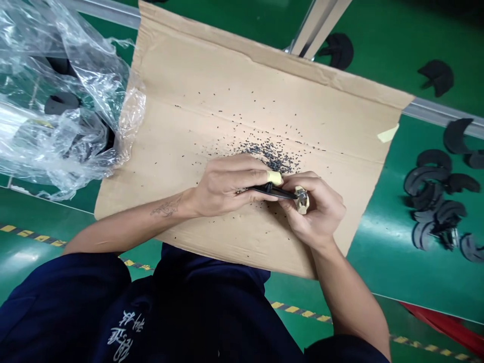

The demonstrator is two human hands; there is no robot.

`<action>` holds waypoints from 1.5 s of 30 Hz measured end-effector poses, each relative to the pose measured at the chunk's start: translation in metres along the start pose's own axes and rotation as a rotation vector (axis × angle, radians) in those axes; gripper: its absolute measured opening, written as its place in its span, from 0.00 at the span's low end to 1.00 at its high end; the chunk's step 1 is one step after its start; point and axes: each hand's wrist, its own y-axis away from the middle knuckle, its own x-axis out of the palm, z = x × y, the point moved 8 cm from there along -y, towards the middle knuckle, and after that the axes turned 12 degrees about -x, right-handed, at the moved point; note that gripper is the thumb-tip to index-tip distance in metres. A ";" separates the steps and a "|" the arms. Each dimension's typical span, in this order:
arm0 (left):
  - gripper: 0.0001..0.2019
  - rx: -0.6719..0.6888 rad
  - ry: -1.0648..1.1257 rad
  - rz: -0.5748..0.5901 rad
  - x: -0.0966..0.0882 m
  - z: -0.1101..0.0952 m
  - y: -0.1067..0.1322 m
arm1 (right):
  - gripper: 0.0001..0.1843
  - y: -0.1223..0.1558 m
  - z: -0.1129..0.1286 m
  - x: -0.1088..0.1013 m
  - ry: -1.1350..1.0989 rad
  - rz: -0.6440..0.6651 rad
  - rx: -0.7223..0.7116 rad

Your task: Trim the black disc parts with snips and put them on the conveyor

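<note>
Over a cardboard sheet, both my hands are close together. My left hand (227,184) pinches a dark, thin plastic part (274,190) between thumb and fingers; pale yellow tape (274,177) wraps one fingertip. Curled closed at the part's other end, my right hand (319,206) grips a small metal tool (301,199) with a shiny end and pale yellowish covering. Its exact kind is unclear, and most of it is hidden in the hand. Just beyond the fingers lies a heap of tiny black scraps (274,156), thinning outward across the cardboard.
The cardboard (181,65) lies on a green table (381,222). Several curved black parts (427,176) are grouped at right, with others behind. Clear plastic bags (75,131) with dark parts cover the left side. A metal-edged post (321,25) stands at the back.
</note>
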 end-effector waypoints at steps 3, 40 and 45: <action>0.10 -0.016 -0.004 0.029 0.003 0.002 -0.001 | 0.08 0.000 -0.001 0.001 -0.022 -0.003 0.023; 0.09 -0.043 0.042 0.055 0.003 0.012 -0.004 | 0.08 -0.001 -0.001 -0.021 0.555 0.245 -0.096; 0.09 -0.053 0.038 0.057 0.005 0.011 -0.004 | 0.08 0.000 0.003 -0.020 0.663 0.249 -0.139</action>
